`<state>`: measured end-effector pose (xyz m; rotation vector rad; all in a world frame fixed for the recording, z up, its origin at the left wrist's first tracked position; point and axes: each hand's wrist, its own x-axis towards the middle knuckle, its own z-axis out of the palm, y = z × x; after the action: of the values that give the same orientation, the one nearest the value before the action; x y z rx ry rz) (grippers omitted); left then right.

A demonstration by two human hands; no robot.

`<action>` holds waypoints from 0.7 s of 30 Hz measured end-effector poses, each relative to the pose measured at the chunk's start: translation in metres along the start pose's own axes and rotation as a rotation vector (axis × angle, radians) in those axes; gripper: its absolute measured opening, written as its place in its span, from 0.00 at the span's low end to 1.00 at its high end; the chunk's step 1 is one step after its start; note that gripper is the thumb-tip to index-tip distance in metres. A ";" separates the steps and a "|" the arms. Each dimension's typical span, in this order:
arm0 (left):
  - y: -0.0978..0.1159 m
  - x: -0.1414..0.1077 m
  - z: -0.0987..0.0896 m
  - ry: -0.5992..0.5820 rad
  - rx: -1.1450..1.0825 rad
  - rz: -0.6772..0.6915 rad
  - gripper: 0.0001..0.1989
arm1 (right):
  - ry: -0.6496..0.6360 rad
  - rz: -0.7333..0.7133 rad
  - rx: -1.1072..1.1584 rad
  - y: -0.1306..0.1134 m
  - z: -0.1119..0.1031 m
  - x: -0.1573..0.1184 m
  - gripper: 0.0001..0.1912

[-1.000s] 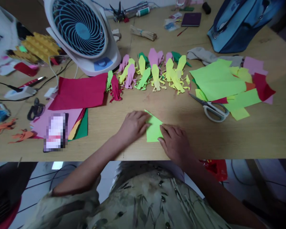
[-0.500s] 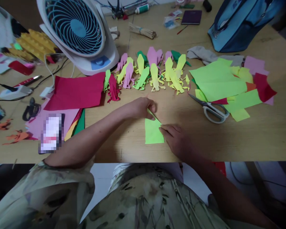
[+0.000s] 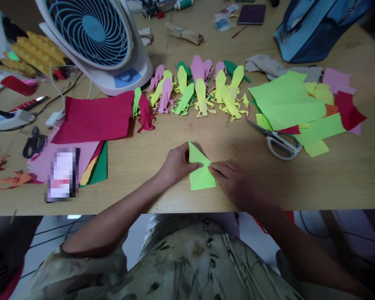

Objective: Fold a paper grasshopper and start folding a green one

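A small bright green paper (image 3: 200, 179) lies near the table's front edge, its upper right side running as a slanted fold. My left hand (image 3: 178, 163) grips its left side, thumb on top of the paper and the other fingers behind the upper left corner. On the right, my right hand (image 3: 233, 179) pinches the paper's right corner with its fingers pressed together. Beyond the hands stretches a row of cut and folded paper figures, among them a yellow one (image 3: 201, 96), a pink one (image 3: 165, 95) and a red one (image 3: 146, 112).
Scissors (image 3: 283, 143) and green paper sheets (image 3: 287, 100) lie to the right. Red paper (image 3: 95, 118), a phone (image 3: 62, 175) and black-handled scissors (image 3: 34, 142) are on the left. A fan (image 3: 96, 37) and a blue bag (image 3: 312, 35) stand farther back.
My left hand has moved from the paper's upper slanted edge down and left to its left side. The slanted fold now shows more fully. My right hand stays at the right corner.
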<state>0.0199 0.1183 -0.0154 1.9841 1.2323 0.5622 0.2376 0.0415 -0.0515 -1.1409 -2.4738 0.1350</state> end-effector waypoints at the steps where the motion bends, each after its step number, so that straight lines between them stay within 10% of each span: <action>1: 0.000 -0.002 0.003 0.030 0.053 -0.005 0.20 | 0.003 0.007 -0.010 0.000 0.000 0.000 0.20; 14: -0.013 -0.011 0.006 0.029 0.280 0.389 0.04 | -0.025 0.031 -0.071 -0.005 -0.005 0.000 0.18; 21: -0.022 -0.017 -0.001 -0.080 0.610 0.635 0.14 | -0.017 0.042 -0.086 -0.009 -0.006 0.000 0.17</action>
<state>-0.0007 0.1099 -0.0311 2.9167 0.7494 0.4178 0.2338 0.0356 -0.0434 -1.2323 -2.4931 0.0511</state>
